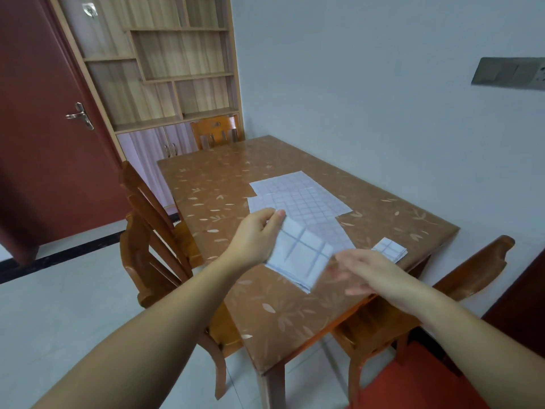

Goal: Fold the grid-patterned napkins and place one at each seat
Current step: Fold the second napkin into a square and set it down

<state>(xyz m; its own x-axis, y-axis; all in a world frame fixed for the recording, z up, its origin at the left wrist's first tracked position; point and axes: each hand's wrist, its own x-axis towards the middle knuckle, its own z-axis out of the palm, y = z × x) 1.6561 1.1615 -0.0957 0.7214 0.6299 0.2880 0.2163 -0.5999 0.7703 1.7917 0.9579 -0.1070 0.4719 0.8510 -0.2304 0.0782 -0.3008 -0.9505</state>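
My left hand (pixel 259 236) pinches a folded white napkin with a blue grid (pixel 300 256) by its upper corner and holds it just above the brown leaf-patterned table (pixel 280 314). Just right of the napkin, my right hand (pixel 362 271) is blurred, fingers spread, holding nothing. Several unfolded grid napkins (pixel 298 196) lie flat and overlapping in the middle of the table. A small folded napkin (pixel 390 249) rests near the table's right edge, by the right chair.
Wooden chairs stand at the left side (pixel 153 231), the far end (pixel 216 132) and the near right (pixel 472 270). The table's right side runs along a white wall. A shelf cabinet (pixel 165 69) and a red door (pixel 44 113) stand behind.
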